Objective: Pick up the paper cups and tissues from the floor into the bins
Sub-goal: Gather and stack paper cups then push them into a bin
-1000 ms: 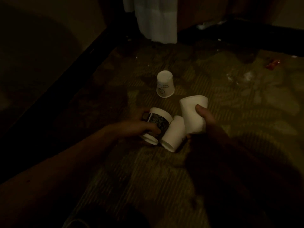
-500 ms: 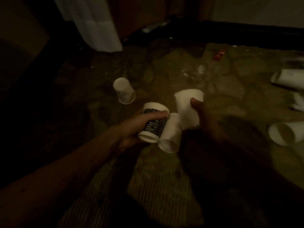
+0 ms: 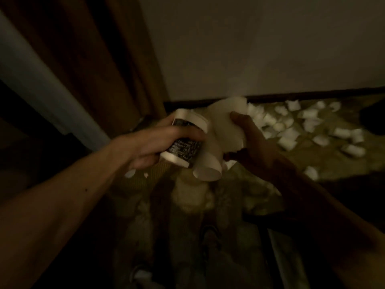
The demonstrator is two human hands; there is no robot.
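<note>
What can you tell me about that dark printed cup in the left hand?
The dark cup looks like paper: black printed wall with pale markings, white bands at both ends. The left hand grips its middle, holding it tilted above the floor. A plain white cup touches its right side. The print is unreadable.

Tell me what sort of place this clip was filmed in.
Probably a dim indoor room, perhaps a hotel room: patterned carpet, a long brown curtain and a plain wall with a dark baseboard. White litter lies scattered on the carpet by the wall.
</note>
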